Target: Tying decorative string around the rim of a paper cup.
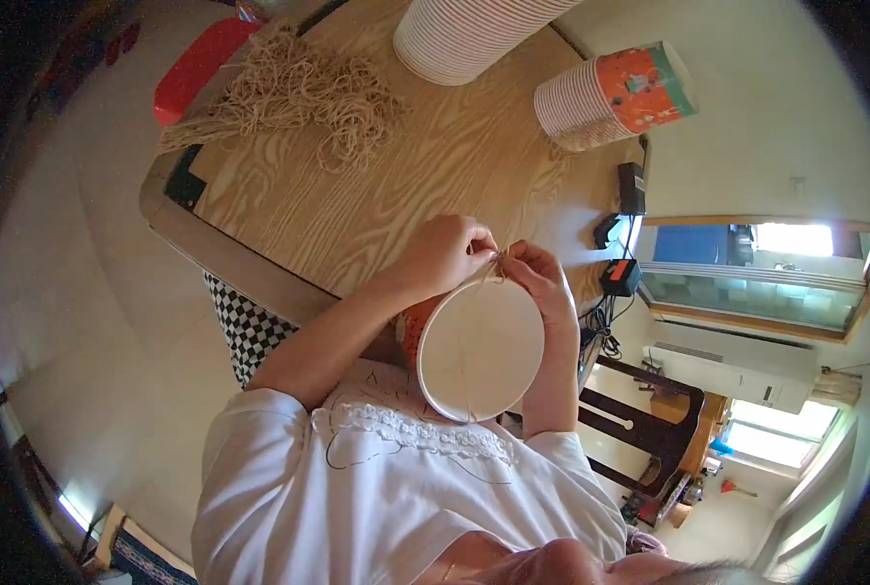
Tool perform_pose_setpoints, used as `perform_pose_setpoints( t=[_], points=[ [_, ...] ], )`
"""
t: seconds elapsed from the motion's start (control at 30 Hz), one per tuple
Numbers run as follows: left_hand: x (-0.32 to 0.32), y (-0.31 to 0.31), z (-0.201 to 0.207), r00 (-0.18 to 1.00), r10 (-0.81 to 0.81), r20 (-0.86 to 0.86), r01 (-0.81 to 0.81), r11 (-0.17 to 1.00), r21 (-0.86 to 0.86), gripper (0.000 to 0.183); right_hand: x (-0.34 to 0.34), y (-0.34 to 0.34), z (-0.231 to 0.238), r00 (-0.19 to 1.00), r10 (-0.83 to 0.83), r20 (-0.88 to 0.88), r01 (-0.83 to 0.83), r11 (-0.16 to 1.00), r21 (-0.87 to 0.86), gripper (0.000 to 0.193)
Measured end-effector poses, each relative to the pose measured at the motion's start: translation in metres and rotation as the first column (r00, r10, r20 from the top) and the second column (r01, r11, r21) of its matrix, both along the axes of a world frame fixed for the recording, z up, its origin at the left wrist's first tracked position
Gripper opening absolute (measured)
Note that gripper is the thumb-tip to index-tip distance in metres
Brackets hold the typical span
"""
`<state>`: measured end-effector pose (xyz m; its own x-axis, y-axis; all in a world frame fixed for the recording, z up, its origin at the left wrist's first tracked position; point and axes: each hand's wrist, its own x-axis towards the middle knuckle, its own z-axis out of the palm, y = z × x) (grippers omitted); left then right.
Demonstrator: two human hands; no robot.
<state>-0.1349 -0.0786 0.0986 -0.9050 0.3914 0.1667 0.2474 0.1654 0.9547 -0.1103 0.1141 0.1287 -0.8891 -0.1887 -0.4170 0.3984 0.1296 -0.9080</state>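
Observation:
My left hand point(446, 255) and my right hand point(542, 277) meet at the far rim of a paper bucket point(482, 356). Both have their fingers closed in a pinch on a thin piece of tan twine point(499, 259), bunched between the fingertips. From there the twine runs down across the bucket's round white end to the near rim. Whether that end is the open mouth or the base, I cannot tell. A strip of orange side wall shows at its left, and the bucket is held close against my white shirt.
A tangled heap of tan twine point(303, 97) lies at the table's far left, beside a red object point(201, 66). Stacked paper buckets point(469, 34) stand at the back, with a second orange and green stack point(615, 96) to the right. Black adapters point(621, 277) and cables line the right edge.

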Motion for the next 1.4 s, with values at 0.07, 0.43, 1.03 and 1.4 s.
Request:
perform_pose_setpoints(
  t=[0.07,0.43,1.03,1.4],
  points=[
    [0.0,0.004,-0.006,0.998,-0.012,0.064,0.007,0.997,0.071,0.014,0.0,0.003,-0.007,1.0,0.003,-0.01,-0.003,1.0,-0.005,0.01],
    [-0.003,0.004,-0.02,0.976,-0.018,0.218,-0.016,0.989,0.15,0.01,0.003,-0.004,-0.014,0.921,-0.06,-0.385,0.07,0.997,0.012,0.011],
    [-0.003,0.008,-0.03,0.968,-0.069,0.243,0.039,0.991,0.13,0.011,-0.011,-0.002,-0.023,0.765,0.244,-0.596,-0.173,0.969,0.175,0.013],
    [0.0,0.002,-0.024,0.983,-0.004,0.181,0.002,1.0,0.011,0.012,-0.008,0.0,-0.007,0.789,0.349,-0.506,-0.339,0.934,0.116,0.013]
  ],
)
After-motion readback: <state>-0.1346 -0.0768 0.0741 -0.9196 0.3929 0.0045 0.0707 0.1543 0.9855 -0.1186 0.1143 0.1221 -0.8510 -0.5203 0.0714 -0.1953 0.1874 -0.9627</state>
